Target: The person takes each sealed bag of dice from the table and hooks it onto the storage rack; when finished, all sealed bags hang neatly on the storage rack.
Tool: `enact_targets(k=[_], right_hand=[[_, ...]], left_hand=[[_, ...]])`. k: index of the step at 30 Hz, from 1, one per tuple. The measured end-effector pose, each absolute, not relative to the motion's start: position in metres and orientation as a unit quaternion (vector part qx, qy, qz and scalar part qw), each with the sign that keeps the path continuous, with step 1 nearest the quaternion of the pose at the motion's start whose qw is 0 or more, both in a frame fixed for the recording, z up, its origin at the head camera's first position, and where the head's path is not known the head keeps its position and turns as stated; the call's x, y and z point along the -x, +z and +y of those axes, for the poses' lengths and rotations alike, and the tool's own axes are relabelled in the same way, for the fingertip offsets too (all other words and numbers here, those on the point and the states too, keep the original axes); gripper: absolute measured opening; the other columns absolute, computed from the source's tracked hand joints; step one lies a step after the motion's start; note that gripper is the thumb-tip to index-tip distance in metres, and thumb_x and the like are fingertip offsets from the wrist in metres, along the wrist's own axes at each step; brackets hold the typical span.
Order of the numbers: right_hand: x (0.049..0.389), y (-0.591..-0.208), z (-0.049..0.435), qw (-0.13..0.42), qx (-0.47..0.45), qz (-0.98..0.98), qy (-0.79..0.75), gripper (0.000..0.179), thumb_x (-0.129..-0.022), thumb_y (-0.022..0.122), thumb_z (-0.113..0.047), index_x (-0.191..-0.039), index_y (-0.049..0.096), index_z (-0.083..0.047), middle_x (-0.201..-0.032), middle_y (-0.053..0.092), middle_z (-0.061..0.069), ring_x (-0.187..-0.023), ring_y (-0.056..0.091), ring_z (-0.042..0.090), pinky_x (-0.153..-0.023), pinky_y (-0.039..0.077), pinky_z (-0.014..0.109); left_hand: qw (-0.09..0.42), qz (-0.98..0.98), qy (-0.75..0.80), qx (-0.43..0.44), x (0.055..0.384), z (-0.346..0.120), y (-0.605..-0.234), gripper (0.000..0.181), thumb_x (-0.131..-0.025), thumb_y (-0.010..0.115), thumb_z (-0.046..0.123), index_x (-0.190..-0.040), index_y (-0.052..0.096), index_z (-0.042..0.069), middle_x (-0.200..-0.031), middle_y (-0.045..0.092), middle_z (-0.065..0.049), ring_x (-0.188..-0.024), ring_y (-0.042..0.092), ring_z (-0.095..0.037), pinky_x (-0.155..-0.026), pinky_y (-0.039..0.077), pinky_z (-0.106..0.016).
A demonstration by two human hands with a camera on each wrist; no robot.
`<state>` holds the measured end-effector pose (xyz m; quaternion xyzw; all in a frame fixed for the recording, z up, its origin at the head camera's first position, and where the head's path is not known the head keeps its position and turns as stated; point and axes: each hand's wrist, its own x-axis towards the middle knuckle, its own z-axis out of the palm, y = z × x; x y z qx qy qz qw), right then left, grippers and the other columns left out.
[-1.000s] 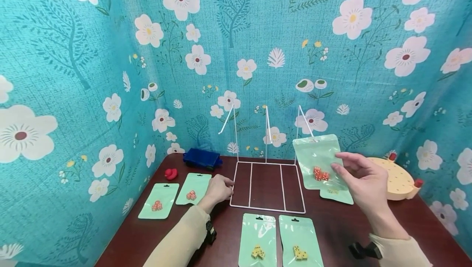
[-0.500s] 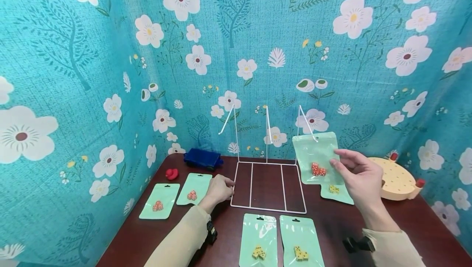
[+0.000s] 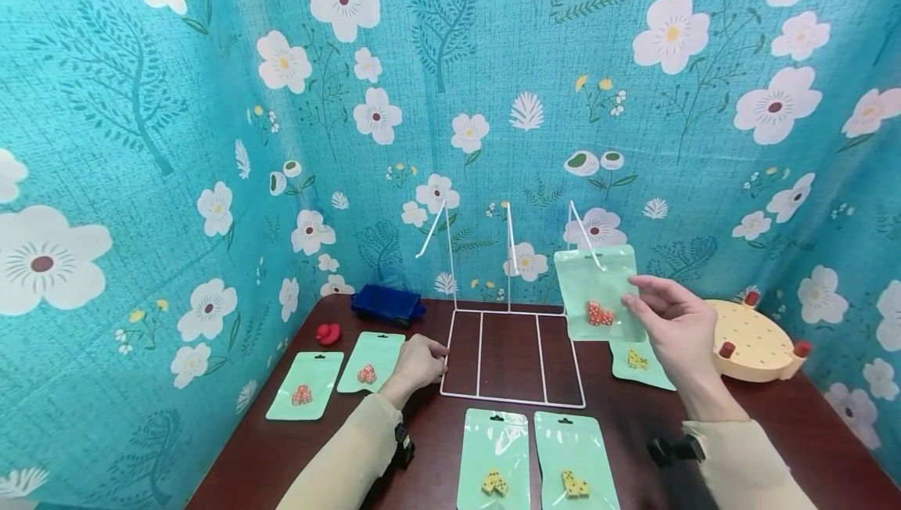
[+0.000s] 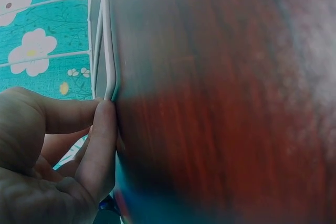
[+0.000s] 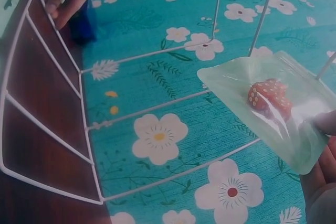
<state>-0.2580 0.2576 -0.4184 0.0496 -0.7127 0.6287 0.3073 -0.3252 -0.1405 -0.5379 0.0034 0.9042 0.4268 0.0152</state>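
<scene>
My right hand (image 3: 672, 326) pinches the right edge of a green zip pouch (image 3: 587, 291) between thumb and fingers. Red dice (image 3: 597, 314) show through its front. The pouch hangs upright at the right arm of a white wire display rack (image 3: 512, 400). That arm's tip shows over the pouch's upper part; whether it passes through the hang hole I cannot tell. With thumb and fingers, my left hand (image 3: 418, 361) grips the left side wire of the rack's base; the left wrist view shows the fingertips (image 4: 106, 116) on the wire.
Two pouches with red dice (image 3: 306, 377) lie left, two with yellow dice (image 3: 493, 439) in front. Another yellow-dice pouch (image 3: 640, 373) lies right, near a cream round base (image 3: 753, 338) with red pegs. A red duck (image 3: 328, 333) and blue tray (image 3: 387, 304) stand back left.
My right hand has moved the pouch slightly up and left. The rack arm's tip, hidden at first, now shows over the pouch's front. My left hand stays on the rack.
</scene>
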Motion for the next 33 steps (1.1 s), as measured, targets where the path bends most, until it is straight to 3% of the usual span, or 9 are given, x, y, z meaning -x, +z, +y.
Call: enact_targets(k=[15,19,25,33], right_hand=[[0.278,-0.416,0.254,0.303,-0.047,-0.701,0.645,0.031,-0.097,0.083,0.005,-0.127,0.08,0.006,-0.09,0.084,-0.018,-0.077,0.077,-0.003,-0.056,0.047,0.016],[0.286,-0.416,0.253,0.292,-0.041,-0.694,0.656,0.031,-0.097,0.084,0.003,-0.128,0.08,0.005,-0.091,0.084,-0.018,-0.08,0.078,-0.002,-0.061,0.055,0.014],[0.301,-0.418,0.254,0.281,-0.032,-0.692,0.665,0.033,-0.097,0.086,-0.001,-0.129,0.08,0.002,-0.092,0.084,-0.018,-0.08,0.078,-0.002,-0.06,0.054,0.014],[0.318,-0.418,0.254,0.283,-0.035,-0.668,0.687,0.031,-0.094,0.086,0.004,-0.125,0.081,0.002,-0.093,0.084,-0.017,-0.079,0.077,-0.001,-0.064,0.058,0.013]], left_hand=[[0.023,0.897,0.442,0.012,0.324,-0.142,-0.54,0.03,-0.092,0.079,-0.003,-0.12,0.086,0.001,-0.096,0.08,-0.011,-0.07,0.075,-0.012,-0.068,0.069,-0.033],[0.02,0.897,0.442,0.009,0.324,-0.142,-0.541,0.029,-0.092,0.078,-0.004,-0.119,0.086,0.001,-0.097,0.081,-0.012,-0.07,0.075,-0.012,-0.067,0.069,-0.034],[0.022,0.898,0.439,0.007,0.327,-0.142,-0.543,0.031,-0.089,0.079,-0.005,-0.118,0.087,0.001,-0.09,0.079,-0.01,-0.069,0.076,-0.014,-0.066,0.069,-0.035],[0.023,0.898,0.439,0.009,0.326,-0.141,-0.539,0.03,-0.09,0.08,-0.005,-0.119,0.087,0.001,-0.096,0.08,-0.012,-0.071,0.077,-0.014,-0.068,0.07,-0.036]])
